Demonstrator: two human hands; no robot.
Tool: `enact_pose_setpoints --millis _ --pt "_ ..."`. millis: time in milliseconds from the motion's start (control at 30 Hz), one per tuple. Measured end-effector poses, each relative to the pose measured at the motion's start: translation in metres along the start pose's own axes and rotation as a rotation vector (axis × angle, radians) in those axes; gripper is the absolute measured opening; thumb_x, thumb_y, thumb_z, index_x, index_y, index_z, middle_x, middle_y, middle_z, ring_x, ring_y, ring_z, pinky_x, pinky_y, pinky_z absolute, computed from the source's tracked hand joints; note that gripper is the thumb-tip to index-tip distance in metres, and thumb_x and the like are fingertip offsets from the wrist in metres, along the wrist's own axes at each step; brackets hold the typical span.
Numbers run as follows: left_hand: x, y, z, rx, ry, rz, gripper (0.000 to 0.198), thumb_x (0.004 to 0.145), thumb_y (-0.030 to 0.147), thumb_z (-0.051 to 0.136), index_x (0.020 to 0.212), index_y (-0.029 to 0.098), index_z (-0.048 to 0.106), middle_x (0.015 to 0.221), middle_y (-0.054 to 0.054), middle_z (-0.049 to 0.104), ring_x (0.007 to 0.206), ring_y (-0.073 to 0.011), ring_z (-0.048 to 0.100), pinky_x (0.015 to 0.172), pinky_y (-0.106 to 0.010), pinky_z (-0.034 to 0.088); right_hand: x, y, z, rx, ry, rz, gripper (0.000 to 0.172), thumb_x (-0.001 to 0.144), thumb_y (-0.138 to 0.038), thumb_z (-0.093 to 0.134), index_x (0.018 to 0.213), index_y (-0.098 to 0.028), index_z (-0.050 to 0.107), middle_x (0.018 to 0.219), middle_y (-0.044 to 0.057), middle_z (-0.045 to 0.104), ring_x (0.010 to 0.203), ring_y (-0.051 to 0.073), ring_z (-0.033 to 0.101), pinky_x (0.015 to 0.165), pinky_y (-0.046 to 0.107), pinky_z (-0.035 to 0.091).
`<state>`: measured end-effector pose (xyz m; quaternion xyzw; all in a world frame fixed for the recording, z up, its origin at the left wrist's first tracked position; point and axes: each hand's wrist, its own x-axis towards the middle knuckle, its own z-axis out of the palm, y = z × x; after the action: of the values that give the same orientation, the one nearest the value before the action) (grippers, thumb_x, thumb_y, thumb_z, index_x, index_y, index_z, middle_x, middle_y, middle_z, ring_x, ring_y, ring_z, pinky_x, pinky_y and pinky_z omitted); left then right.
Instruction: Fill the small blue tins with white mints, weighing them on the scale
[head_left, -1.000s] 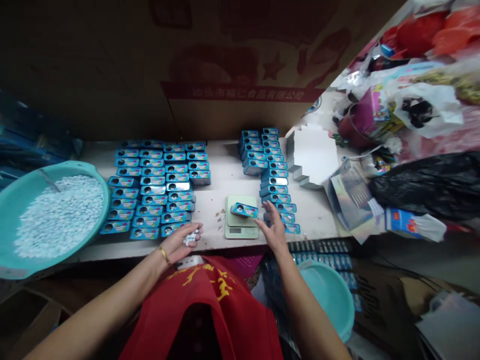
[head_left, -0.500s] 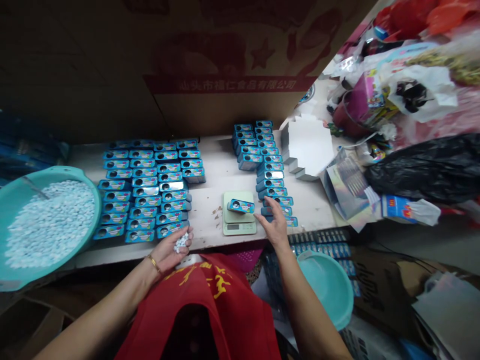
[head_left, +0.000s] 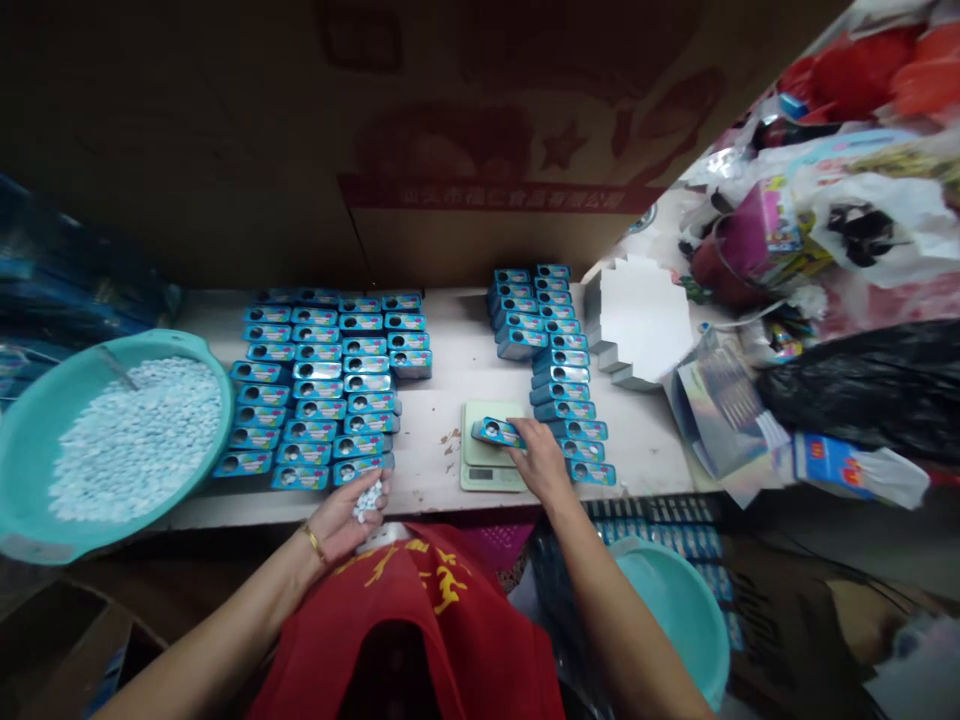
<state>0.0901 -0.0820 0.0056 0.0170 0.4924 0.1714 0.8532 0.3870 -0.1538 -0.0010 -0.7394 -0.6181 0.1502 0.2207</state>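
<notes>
My left hand (head_left: 337,522) is cupped palm up near the table's front edge, its fingers curled round a small heap of white candies (head_left: 367,501). With its thumb and fingers, my right hand (head_left: 541,462) grips the right end of a small blue box (head_left: 493,432) that has a round opening in its top. Beneath that box is a pale green scale (head_left: 480,478) with a small display at its front. I cannot tell whether the box still touches the scale. White pieces show inside its opening.
To the left, a turquoise basin (head_left: 217,400) holds many white candies. Rows of blue boxes (head_left: 319,408) stand left of the scale, and more boxes (head_left: 562,390) stand right of it. White stepped cardboard (head_left: 645,315) lies farther right. A large carton (head_left: 480,240) rises behind; another basin (head_left: 675,610) sits below right.
My right hand has moved in from beside the scale and closed on the box's right end. My left hand still cups the candies. The whole view has shifted slightly.
</notes>
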Motion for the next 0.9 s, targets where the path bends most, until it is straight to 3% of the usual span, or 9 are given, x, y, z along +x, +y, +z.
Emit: enact_pose_setpoints --millis 133,267,367,467,600,733,833,900 --pt "-0.007 0.004 -0.004 -0.030 0.033 0.004 0.014 0.072 0.020 0.056 0.083 0.012 0.055 0.064 0.000 0.052 0.045 -0.0028 0.046 0.031 -0.010 0.028 0.038 -0.022 0.014 -0.037 -0.021 -0.085 0.035 0.075 -0.021 0.050 0.110 -0.019 0.047 0.099 0.007 0.053 0.090 0.022 0.045 0.078 0.036 0.040" --pt "-0.015 0.011 -0.006 -0.032 0.051 0.043 0.015 0.071 0.019 0.057 0.085 0.012 0.055 0.065 0.000 0.051 0.045 -0.0022 0.045 0.032 -0.010 0.028 0.094 -0.063 0.049 -0.026 -0.029 -0.155 0.037 0.074 -0.019 0.049 0.110 -0.021 0.047 0.099 0.007 0.054 0.087 0.022 0.045 0.076 0.034 0.042" --pt "-0.018 0.015 -0.009 -0.031 0.079 0.063 0.015 0.071 0.017 0.057 0.086 0.012 0.055 0.065 0.001 0.050 0.045 -0.0021 0.044 0.032 -0.011 0.029 0.118 -0.075 0.070 0.015 -0.013 -0.173 0.038 0.075 -0.017 0.047 0.113 -0.022 0.045 0.102 0.005 0.053 0.089 0.019 0.045 0.075 0.030 0.042" --pt "-0.020 0.017 -0.013 -0.046 0.114 0.067 0.012 0.072 0.016 0.056 0.083 0.012 0.056 0.065 0.000 0.051 0.045 -0.0027 0.045 0.031 -0.011 0.029 0.123 -0.054 0.063 0.025 0.115 -0.150 0.035 0.078 -0.017 0.043 0.112 -0.021 0.047 0.106 0.006 0.050 0.094 0.018 0.044 0.079 0.030 0.040" --pt "-0.019 0.017 -0.016 -0.066 0.124 0.052 0.013 0.071 0.015 0.057 0.083 0.012 0.056 0.065 0.000 0.052 0.045 -0.0029 0.045 0.031 -0.011 0.028 0.129 0.007 0.025 -0.182 0.372 0.042 0.027 0.077 -0.020 0.045 0.103 -0.021 0.054 0.107 0.009 0.048 0.097 0.023 0.040 0.080 0.040 0.035" --pt "-0.017 0.015 -0.010 -0.030 0.108 0.057 0.016 0.069 0.017 0.059 0.084 0.012 0.056 0.066 -0.001 0.052 0.045 -0.0030 0.046 0.031 -0.011 0.028 0.147 0.048 0.006 -0.395 0.310 0.049 0.019 0.074 -0.018 0.050 0.090 -0.023 0.060 0.116 0.008 0.044 0.104 0.028 0.034 0.078 0.044 0.032" --pt "-0.019 0.012 -0.003 -0.009 0.078 0.065 0.016 0.069 0.019 0.060 0.082 0.012 0.057 0.064 -0.001 0.052 0.045 -0.0028 0.046 0.032 -0.011 0.029 0.145 0.051 0.000 -0.464 0.219 -0.044 0.018 0.076 -0.013 0.046 0.081 -0.022 0.060 0.116 0.006 0.046 0.108 0.027 0.032 0.084 0.046 0.028" --pt "-0.021 0.009 0.001 -0.010 0.071 0.058 0.015 0.069 0.019 0.060 0.081 0.011 0.057 0.063 -0.001 0.053 0.046 -0.0032 0.048 0.033 -0.011 0.031 0.128 0.041 -0.007 -0.467 0.166 -0.101 0.020 0.077 -0.012 0.043 0.084 -0.022 0.059 0.112 0.007 0.048 0.105 0.026 0.036 0.086 0.046 0.027"
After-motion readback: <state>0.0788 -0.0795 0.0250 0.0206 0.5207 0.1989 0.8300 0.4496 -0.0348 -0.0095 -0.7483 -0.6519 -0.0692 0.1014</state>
